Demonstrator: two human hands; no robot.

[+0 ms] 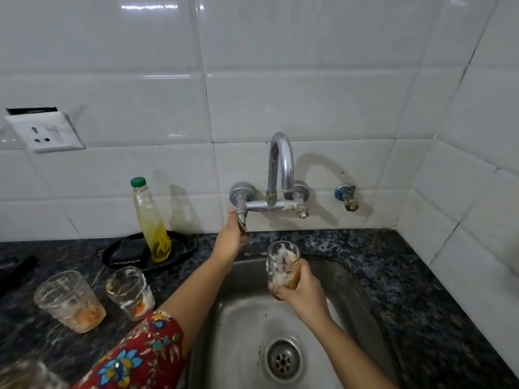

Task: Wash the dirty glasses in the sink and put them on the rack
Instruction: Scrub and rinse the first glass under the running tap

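Left hand (230, 240) grips the tap handle (241, 223) at the sink's (241, 318) 11 o'clock, presumably to run water; right hand (302, 293) clasps a dirty glass (282, 262) below the spout (280, 158), ready for rinsing.

The short sleeve (140, 357) is red with blue flowers.

Four dirty clear glasses (283, 265) (70, 301) (130, 292) (19, 374), one blurred at lower left; two hands (230, 240) (300, 290); one green-capped plastic bottle of yellow liquid (153, 228); one chrome wall tap (276, 178); one steel sink (241, 327); one black tray (182, 244).
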